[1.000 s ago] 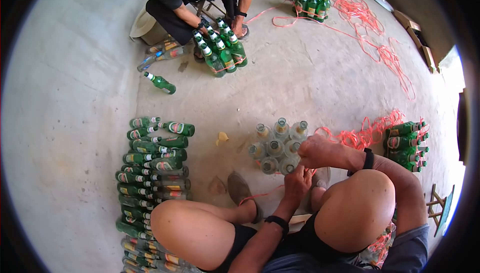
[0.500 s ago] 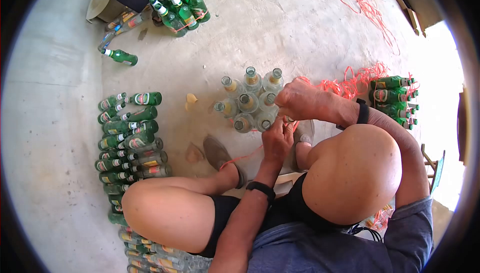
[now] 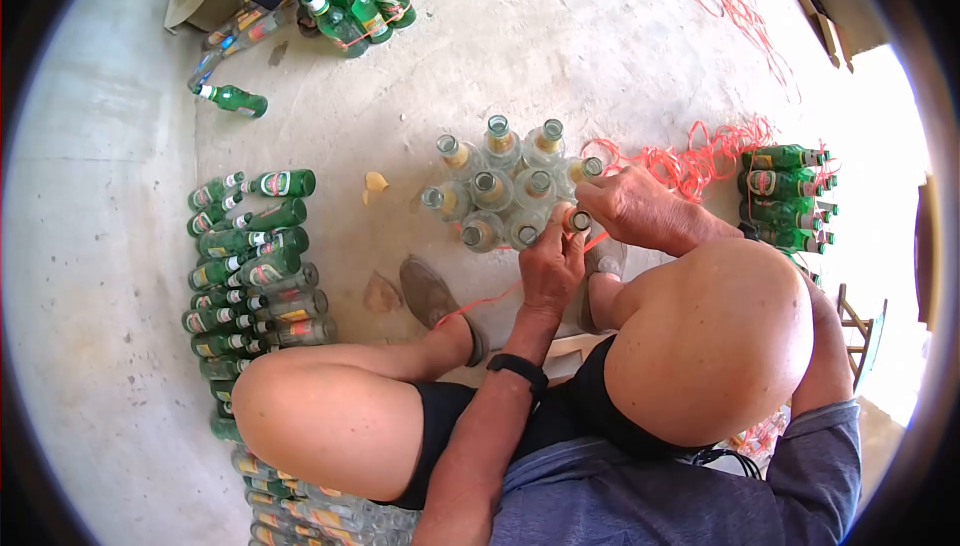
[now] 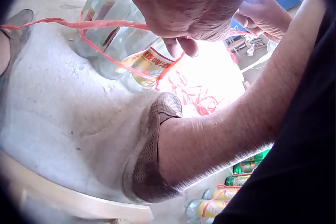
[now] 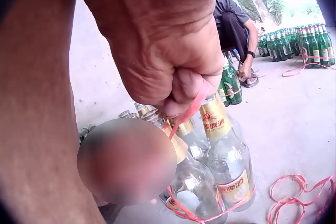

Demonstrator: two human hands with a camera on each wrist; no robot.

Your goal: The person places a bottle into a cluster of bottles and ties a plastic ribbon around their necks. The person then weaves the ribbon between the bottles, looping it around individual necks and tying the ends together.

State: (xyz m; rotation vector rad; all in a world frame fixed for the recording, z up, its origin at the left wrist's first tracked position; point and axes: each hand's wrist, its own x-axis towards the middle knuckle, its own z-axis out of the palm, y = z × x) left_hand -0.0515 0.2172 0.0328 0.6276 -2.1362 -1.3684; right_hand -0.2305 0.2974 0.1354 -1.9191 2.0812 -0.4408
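Clear glass bottles (image 3: 487,189) stand upright in a tight cluster between the person's feet. Red plastic twine (image 5: 191,107) runs round their lower part and up to the hands. Curled fingers of my right hand (image 3: 630,208) grip the twine at the cluster's near right side. Close beside it, my left hand (image 3: 552,268) pinches the twine against the bottles, by the bottle mouth (image 3: 579,221). In the left wrist view, one strand of the twine (image 4: 105,24) passes under the left hand (image 4: 189,3). The left fingertips are partly hidden in the head view.
Loose twine (image 3: 700,161) lies tangled at the right, near a bundle of green bottles (image 3: 780,184). Rows of lying bottles (image 3: 245,271) line the left. Ahead, another person works at a tied bundle of green bottles (image 3: 350,16). A lone green bottle (image 3: 233,99) lies nearby.
The head view has tilted down, so the floor things sit higher or out of frame. My right hand has drawn rightward, apart from my left hand, uncovering bottle mouths between them.
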